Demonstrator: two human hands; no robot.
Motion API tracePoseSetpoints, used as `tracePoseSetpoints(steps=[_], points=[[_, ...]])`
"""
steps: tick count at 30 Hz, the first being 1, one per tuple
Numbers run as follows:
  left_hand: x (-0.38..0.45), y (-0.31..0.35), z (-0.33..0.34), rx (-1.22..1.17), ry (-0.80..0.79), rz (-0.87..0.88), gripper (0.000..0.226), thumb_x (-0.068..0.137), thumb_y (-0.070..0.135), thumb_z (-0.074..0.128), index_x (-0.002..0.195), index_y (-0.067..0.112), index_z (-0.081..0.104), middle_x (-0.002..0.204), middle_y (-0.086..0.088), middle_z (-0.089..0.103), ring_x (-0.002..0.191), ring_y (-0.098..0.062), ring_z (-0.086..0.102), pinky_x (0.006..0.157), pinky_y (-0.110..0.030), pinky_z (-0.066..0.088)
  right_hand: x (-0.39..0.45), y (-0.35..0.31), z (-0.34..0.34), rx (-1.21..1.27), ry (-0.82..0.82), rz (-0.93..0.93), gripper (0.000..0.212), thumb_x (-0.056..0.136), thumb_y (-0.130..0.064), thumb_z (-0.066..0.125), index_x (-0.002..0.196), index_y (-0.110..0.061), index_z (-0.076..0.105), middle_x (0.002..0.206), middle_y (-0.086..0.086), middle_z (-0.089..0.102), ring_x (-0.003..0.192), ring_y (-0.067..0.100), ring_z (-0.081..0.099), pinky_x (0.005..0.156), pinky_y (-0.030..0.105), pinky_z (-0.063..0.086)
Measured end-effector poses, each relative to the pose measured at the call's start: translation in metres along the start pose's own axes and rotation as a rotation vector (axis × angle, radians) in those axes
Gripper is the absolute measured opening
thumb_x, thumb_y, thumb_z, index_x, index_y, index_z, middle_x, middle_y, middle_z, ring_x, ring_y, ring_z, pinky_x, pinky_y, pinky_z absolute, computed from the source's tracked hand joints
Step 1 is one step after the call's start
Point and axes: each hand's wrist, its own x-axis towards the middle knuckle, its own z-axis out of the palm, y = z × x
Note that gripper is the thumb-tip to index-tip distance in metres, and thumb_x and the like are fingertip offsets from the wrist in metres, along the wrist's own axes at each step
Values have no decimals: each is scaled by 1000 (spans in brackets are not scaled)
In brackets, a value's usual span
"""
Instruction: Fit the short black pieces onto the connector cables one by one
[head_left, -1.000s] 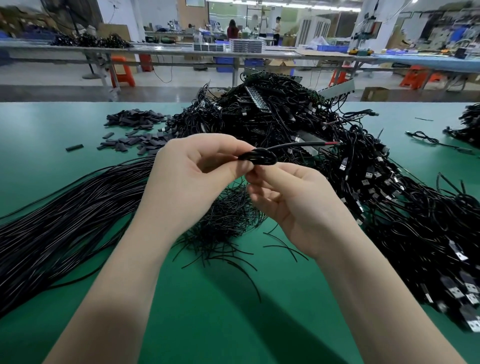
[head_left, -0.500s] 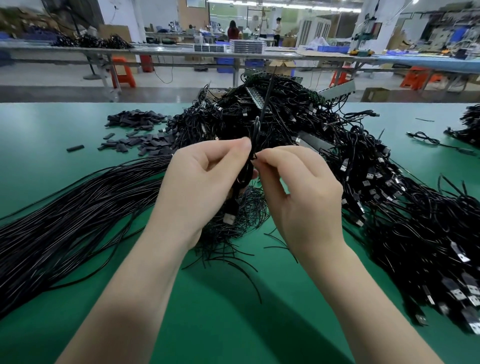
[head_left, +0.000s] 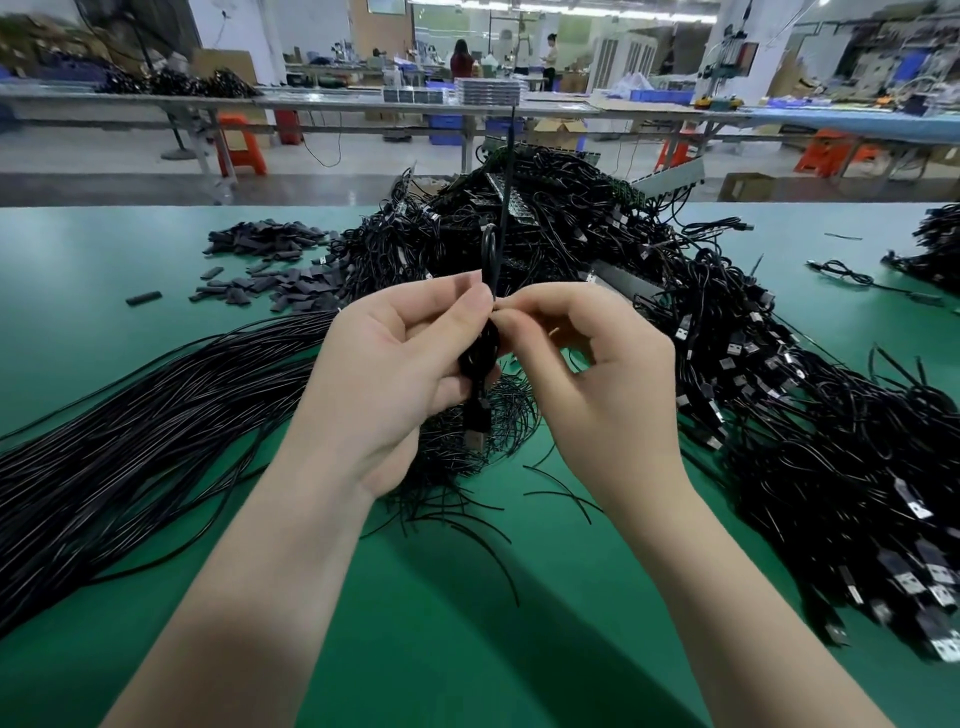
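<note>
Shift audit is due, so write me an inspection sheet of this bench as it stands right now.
Surface: green table, bare in the near centre.
Job's things: held cable with its plug hanging below the hands and one end pointing up; pile of short black pieces at far left.
Clutter: stray black piece lying apart from the pile; thin wire offcuts under the hands.
Grip: left hand holds the held cable; right hand pinches it at the top.
Cables: straight bundle on the left; connector cable heap centre to right.
Surroundings: other benches, orange stools, people standing far off.
</note>
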Motion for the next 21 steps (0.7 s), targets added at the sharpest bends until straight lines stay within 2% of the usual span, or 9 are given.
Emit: tracePoseSetpoints(steps=[4,8,11,14,16,18,19,21], points=[[-1,4,1,-123,-49,-45,18,72,26,67,85,16,76,77,1,74,63,-6,67,54,-18,55,3,-1,2,444,-16,339,11,82,-17,72,92,-20,68,81,0,71,74,16,68,74,32,56],[-2,5,-2,-136,-150,-105,17,69,26,68,79,20,80,70,2,72,56,-5,65,52,-15,53,4,7,-2,719,-197,448,21,82,-16,67,102,-21,72,82,-4,72,70,6,63,73,24,53],[-3,8,-3,-136,-195,-144,21,62,30,72,79,21,80,72,2,72,58,-5,65,52,-15,54,5,10,-5,765,-206,399,22,81,-10,67,101,-16,72,84,-4,73,69,7,64,71,26,54],[-2,8,-5,-78,-219,-155,24,64,35,73,83,23,81,82,-2,75,60,-6,65,53,-14,53,6,8,-7,741,-218,355,25,83,-8,66,103,-21,70,89,-4,73,74,10,65,71,27,55],[-2,6,-5,-44,-203,-137,20,72,35,69,82,22,80,83,-3,75,64,-9,66,57,-17,55,5,8,-6,672,-208,359,26,82,-10,67,105,-23,68,90,0,72,79,15,65,73,40,58],[-1,1,-2,-7,-141,-99,21,81,33,64,84,18,78,85,-5,75,70,-11,68,63,-23,58,3,8,-3,571,-144,360,22,80,-14,70,101,-23,70,90,11,72,79,26,65,74,54,57],[-1,-2,0,6,-87,-76,19,86,31,63,86,17,76,85,-5,76,72,-11,69,64,-25,59,2,7,-1,536,-110,358,20,79,-14,71,97,-23,71,91,10,73,79,27,65,74,54,57],[0,-7,3,72,38,4,14,93,27,63,85,20,72,77,-1,75,68,-10,69,62,-25,59,1,5,2,527,-61,362,17,79,-10,73,91,-21,72,87,4,74,76,20,67,75,45,59]])
